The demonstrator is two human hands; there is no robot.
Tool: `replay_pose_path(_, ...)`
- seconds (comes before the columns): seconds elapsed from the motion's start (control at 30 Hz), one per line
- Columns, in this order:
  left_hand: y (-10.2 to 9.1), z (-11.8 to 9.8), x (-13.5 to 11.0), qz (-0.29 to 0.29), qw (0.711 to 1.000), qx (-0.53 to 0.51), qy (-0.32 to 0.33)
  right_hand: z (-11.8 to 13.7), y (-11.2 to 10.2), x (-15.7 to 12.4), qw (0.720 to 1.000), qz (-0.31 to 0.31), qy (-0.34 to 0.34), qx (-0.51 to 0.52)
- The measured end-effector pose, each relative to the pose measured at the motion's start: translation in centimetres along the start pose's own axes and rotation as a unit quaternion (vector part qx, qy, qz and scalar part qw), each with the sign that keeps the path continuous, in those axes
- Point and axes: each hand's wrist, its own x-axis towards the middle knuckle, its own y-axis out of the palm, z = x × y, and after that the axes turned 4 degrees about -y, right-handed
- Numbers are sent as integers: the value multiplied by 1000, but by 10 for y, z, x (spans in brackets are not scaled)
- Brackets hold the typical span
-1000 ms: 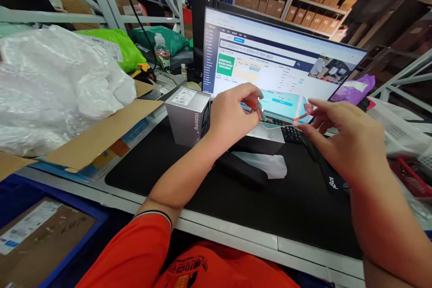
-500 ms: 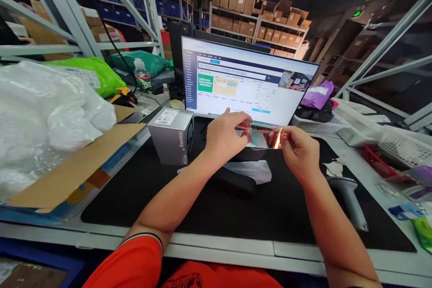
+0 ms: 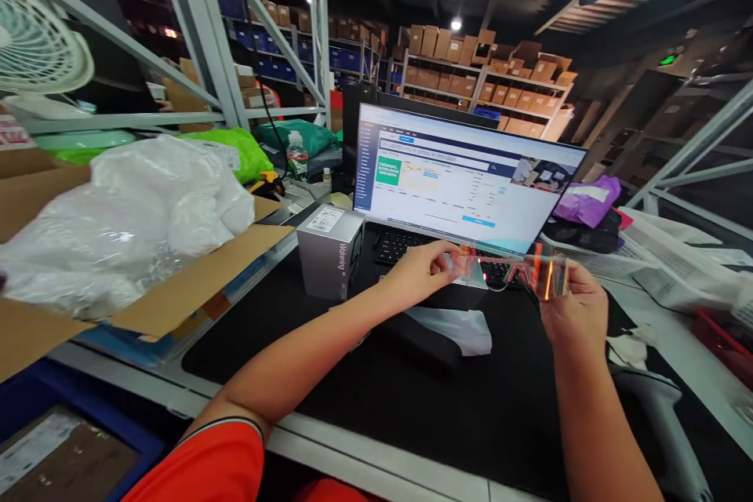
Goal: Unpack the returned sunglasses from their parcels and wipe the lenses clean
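Note:
A pair of glasses with reddish, shiny lenses is held up over the desk, in front of the monitor. My left hand is closed, its thumb and fingers pinching the glasses' left end. At the other end, my right hand grips near the lens that throws an orange glare. Below them on the black mat lies a dark elongated case, with a whitish translucent pouch beside it. A silver box marked "Wakening" stands left of my left hand.
Behind my hands stand a monitor and a keyboard. At the left, an open carton holds white plastic wrapping. A barcode scanner lies by my right forearm. White baskets line the right side.
My hands have moved farther apart, and the glasses now show more openly between them. The right hand has turned the lens toward me. The camera view has shifted left and tilted up.

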Motion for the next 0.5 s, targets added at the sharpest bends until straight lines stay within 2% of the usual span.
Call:
replay_pose_path(0.2,-3,7,-30,-56,996,-68,10,-14,26,-19,993,68,77,49)
replay_pose_path(0.37,-4,3,-58,-40,988,-149,7,-21,24,-30,987,101,112,58)
replay_pose_path(0.5,1,-1,-73,-57,979,-196,16,-27,23,-39,982,120,135,52)
